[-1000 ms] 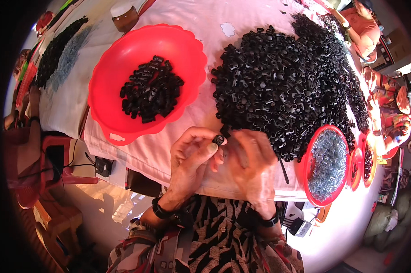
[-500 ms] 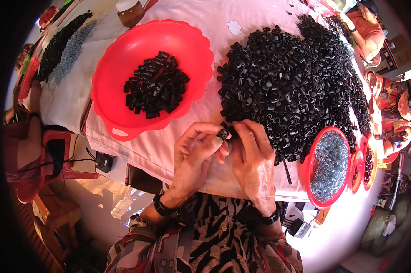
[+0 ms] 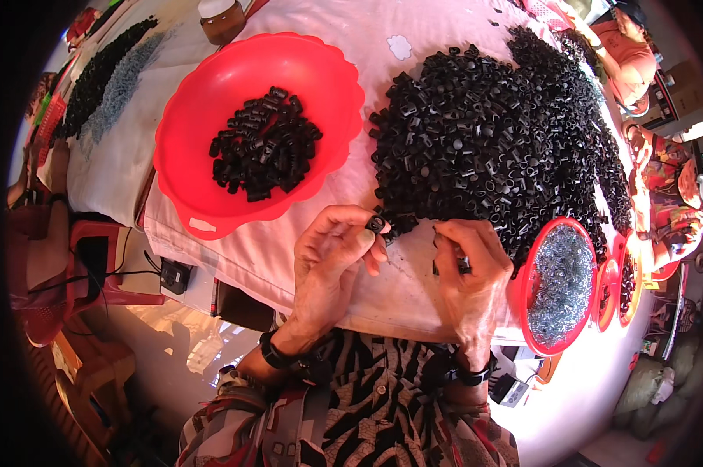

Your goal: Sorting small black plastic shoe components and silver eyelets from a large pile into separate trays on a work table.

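Observation:
My left hand [image 3: 326, 268] pinches a small hollow black plastic piece [image 3: 376, 225] between thumb and forefinger, its round opening showing. To the right, apart from it, my right hand [image 3: 476, 272] has its fingers curled and the thumb and forefinger pressed together. Black plastic shows under those curled fingers, but its exact shape is hidden. Right beyond both hands spreads a large heap of small black plastic pieces [image 3: 476, 132]. At the far left of the hands stands a scalloped red bowl [image 3: 203, 101] holding a smaller pile of black pieces [image 3: 266, 148].
On the right, a red-rimmed bowl [image 3: 532, 327] holds many tiny shiny bluish-silver pieces, beside smaller bowls. A jar [image 3: 222, 23] stands at the back. Other piles [image 3: 110, 78] lie far left. People sit at the right and left sides. A pink cloth [image 3: 351, 187] covers the table.
My right hand has drawn away from the left, moving right and slightly toward me, and its fingers have curled in. The left hand keeps its pinch on the black piece, nearly still.

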A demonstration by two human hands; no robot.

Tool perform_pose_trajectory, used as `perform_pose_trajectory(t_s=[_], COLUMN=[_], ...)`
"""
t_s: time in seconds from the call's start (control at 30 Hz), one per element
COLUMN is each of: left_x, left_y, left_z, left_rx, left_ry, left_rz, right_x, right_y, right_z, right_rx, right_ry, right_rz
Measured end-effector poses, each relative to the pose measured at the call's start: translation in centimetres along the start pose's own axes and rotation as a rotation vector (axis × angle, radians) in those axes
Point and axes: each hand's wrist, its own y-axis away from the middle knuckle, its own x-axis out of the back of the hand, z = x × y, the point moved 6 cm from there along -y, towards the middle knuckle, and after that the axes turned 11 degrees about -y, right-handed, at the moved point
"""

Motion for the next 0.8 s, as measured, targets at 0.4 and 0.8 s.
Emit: perform_pose_trajectory(t_s=[0.4,0.8], left_x=[-0.1,-0.5], left_y=[0.0,0.0], left_z=[-0.1,0.2], left_rx=[0.018,0.032], left_ry=[0.007,-0.062], left_rz=[-0.009,0.003], right_x=[-2.3,-1.5], right_y=[-0.2,0.0], right_z=[-0.9,-0.9], right_rx=[0.152,0.223], right_ry=[0.193,0.214], right_rz=[-0.202,-0.141])
